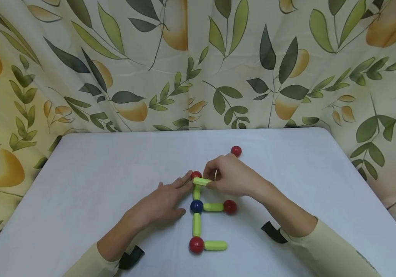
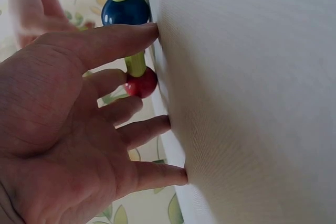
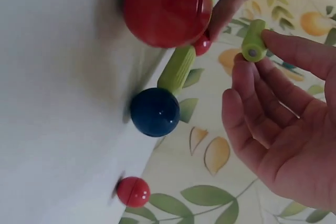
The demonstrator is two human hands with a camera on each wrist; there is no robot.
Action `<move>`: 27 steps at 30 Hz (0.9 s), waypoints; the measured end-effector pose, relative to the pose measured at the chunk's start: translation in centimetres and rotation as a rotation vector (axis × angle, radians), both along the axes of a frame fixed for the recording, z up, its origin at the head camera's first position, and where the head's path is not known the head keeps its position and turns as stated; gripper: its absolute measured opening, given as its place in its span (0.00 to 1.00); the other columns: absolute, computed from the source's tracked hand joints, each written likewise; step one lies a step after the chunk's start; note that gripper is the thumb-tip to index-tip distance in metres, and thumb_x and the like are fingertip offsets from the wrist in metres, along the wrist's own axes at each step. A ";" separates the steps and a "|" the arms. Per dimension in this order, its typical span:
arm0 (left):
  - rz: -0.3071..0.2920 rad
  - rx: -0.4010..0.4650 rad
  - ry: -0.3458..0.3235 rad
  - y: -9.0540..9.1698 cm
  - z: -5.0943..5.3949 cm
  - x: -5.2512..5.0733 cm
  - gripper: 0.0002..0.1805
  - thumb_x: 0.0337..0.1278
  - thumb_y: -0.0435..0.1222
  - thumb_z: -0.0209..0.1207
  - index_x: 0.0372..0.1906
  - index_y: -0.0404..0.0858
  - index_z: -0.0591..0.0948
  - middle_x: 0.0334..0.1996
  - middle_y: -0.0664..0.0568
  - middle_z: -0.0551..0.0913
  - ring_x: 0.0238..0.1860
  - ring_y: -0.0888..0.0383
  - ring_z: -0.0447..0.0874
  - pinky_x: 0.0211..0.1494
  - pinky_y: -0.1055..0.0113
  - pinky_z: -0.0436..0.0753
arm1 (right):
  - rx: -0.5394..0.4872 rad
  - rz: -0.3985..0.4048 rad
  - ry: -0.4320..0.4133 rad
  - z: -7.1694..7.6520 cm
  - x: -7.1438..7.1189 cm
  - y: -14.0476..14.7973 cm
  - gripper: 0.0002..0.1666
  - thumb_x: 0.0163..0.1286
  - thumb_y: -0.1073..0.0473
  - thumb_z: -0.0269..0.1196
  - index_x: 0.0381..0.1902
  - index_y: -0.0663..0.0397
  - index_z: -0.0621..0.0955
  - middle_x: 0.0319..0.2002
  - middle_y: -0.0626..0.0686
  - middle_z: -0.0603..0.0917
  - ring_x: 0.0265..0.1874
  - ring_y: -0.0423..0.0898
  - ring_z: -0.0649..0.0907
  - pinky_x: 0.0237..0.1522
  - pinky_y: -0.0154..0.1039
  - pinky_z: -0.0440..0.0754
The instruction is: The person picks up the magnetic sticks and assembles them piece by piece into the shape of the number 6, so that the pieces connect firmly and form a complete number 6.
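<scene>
My right hand (image 1: 237,177) pinches a ribbed green magnetic toy rod (image 3: 254,40) between thumb and fingertips; a grey disc shows in its end. That rod is held above a red ball (image 1: 196,175) at the far end of a ball-and-rod figure on the table. Beside this ball my left hand (image 1: 165,200) lies with fingers spread, fingertips on the cloth and the index finger against the ball. Nearer, a green rod leads to a blue ball (image 1: 196,206), with a side rod (image 1: 213,207) and red ball (image 1: 230,207). Another blue ball (image 3: 155,112) is hidden in the head view.
Closest to me, a red ball (image 1: 196,245) carries a sideways green rod (image 1: 215,245). One red ball (image 1: 236,151) sits beyond my right hand. A white cloth covers the table (image 1: 115,165); a patterned curtain (image 1: 218,77) hangs behind it.
</scene>
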State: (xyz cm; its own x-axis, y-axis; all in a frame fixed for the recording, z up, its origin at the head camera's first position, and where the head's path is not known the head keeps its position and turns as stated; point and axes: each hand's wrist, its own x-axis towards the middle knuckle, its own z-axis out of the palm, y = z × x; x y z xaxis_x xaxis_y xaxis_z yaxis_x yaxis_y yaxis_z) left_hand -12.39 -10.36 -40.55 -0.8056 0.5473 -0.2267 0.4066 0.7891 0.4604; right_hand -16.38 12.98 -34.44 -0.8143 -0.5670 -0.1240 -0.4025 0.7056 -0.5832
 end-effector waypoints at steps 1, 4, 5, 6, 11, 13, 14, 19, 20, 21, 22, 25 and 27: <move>0.002 -0.002 0.002 0.0 0.0 0.0 0.48 0.61 0.37 0.71 0.83 0.52 0.60 0.85 0.56 0.50 0.79 0.46 0.67 0.73 0.23 0.60 | 0.001 -0.007 -0.014 0.0 0.5 0.3 0.05 0.62 0.62 0.74 0.36 0.47 0.89 0.28 0.43 0.85 0.29 0.44 0.81 0.30 0.37 0.83; 0.011 0.001 -0.007 0.0 0.0 0.0 0.50 0.59 0.37 0.72 0.83 0.53 0.59 0.85 0.56 0.51 0.78 0.45 0.67 0.72 0.23 0.60 | 0.017 -0.027 -0.056 -0.1 2.0 1.3 0.06 0.62 0.62 0.74 0.35 0.47 0.88 0.27 0.43 0.84 0.28 0.42 0.81 0.29 0.37 0.82; 0.013 0.000 -0.011 0.0 0.0 0.0 0.51 0.59 0.37 0.73 0.83 0.54 0.59 0.85 0.56 0.51 0.78 0.45 0.67 0.72 0.23 0.60 | 0.027 -0.031 -0.066 -0.1 2.5 1.6 0.06 0.62 0.62 0.74 0.34 0.46 0.87 0.26 0.42 0.83 0.27 0.42 0.80 0.28 0.37 0.81; 0.014 0.000 -0.014 0.0 0.0 0.0 0.51 0.59 0.37 0.73 0.83 0.54 0.59 0.85 0.56 0.51 0.78 0.45 0.67 0.73 0.23 0.59 | 0.036 -0.032 -0.073 0.0 3.0 1.9 0.06 0.61 0.62 0.74 0.33 0.46 0.87 0.25 0.42 0.83 0.26 0.41 0.80 0.27 0.36 0.80; 0.017 -0.010 -0.022 0.1 0.0 0.0 0.51 0.60 0.37 0.73 0.84 0.55 0.58 0.86 0.57 0.50 0.79 0.46 0.66 0.74 0.24 0.59 | 0.088 -0.019 -0.099 0.1 5.1 3.3 0.10 0.58 0.64 0.74 0.28 0.42 0.85 0.22 0.41 0.80 0.24 0.40 0.77 0.25 0.35 0.76; 0.016 -0.014 -0.021 0.1 0.0 0.0 0.51 0.60 0.37 0.72 0.84 0.55 0.58 0.86 0.57 0.50 0.79 0.46 0.65 0.74 0.24 0.59 | 0.114 -0.022 -0.119 0.1 5.9 3.6 0.11 0.58 0.65 0.74 0.27 0.42 0.85 0.21 0.40 0.80 0.24 0.41 0.77 0.25 0.34 0.75; 0.015 -0.016 -0.021 0.1 0.1 0.0 0.51 0.60 0.37 0.72 0.84 0.55 0.58 0.85 0.57 0.50 0.79 0.46 0.65 0.74 0.24 0.59 | 0.128 -0.028 -0.132 0.0 6.2 3.8 0.11 0.57 0.66 0.74 0.27 0.42 0.85 0.21 0.40 0.80 0.23 0.41 0.76 0.25 0.34 0.75; 0.014 -0.020 -0.020 0.0 0.1 0.0 0.51 0.60 0.37 0.72 0.84 0.55 0.58 0.86 0.57 0.51 0.80 0.46 0.65 0.74 0.24 0.59 | 0.225 -0.041 -0.146 -0.6 7.4 4.2 0.13 0.54 0.67 0.72 0.22 0.43 0.81 0.18 0.44 0.76 0.22 0.43 0.74 0.22 0.35 0.69; 0.014 -0.022 -0.020 0.0 0.1 0.0 0.51 0.60 0.37 0.72 0.84 0.55 0.57 0.86 0.57 0.50 0.80 0.46 0.65 0.74 0.24 0.59 | 0.246 -0.042 -0.140 -0.8 7.5 4.3 0.14 0.53 0.67 0.72 0.20 0.42 0.80 0.18 0.44 0.75 0.23 0.43 0.74 0.23 0.35 0.69; 0.014 -0.022 -0.018 0.0 0.1 0.0 0.51 0.60 0.37 0.72 0.84 0.55 0.58 0.86 0.56 0.51 0.80 0.46 0.65 0.74 0.24 0.59 | 0.266 -0.043 -0.136 -1.0 7.6 4.3 0.15 0.53 0.67 0.72 0.19 0.42 0.79 0.17 0.44 0.75 0.23 0.43 0.73 0.22 0.36 0.68; 0.014 -0.023 -0.017 0.0 0.1 0.0 0.51 0.60 0.37 0.72 0.84 0.55 0.57 0.86 0.57 0.51 0.79 0.46 0.65 0.74 0.25 0.59 | 0.286 -0.046 -0.130 -1.1 7.7 4.3 0.15 0.54 0.66 0.72 0.18 0.42 0.78 0.17 0.44 0.74 0.23 0.43 0.73 0.22 0.36 0.67; 0.012 -0.024 -0.015 0.0 0.0 0.0 0.51 0.60 0.38 0.72 0.84 0.55 0.57 0.86 0.57 0.51 0.80 0.46 0.65 0.73 0.25 0.59 | 0.326 -0.059 -0.126 -1.4 7.8 4.3 0.18 0.54 0.66 0.73 0.16 0.43 0.76 0.17 0.45 0.74 0.22 0.44 0.73 0.22 0.37 0.67; 0.010 -0.023 -0.015 0.0 0.0 -0.1 0.51 0.60 0.38 0.72 0.84 0.55 0.57 0.86 0.56 0.50 0.79 0.45 0.65 0.73 0.24 0.59 | 0.343 -0.070 -0.134 -1.5 7.8 4.3 0.18 0.53 0.68 0.72 0.15 0.44 0.76 0.16 0.46 0.74 0.19 0.44 0.74 0.21 0.37 0.67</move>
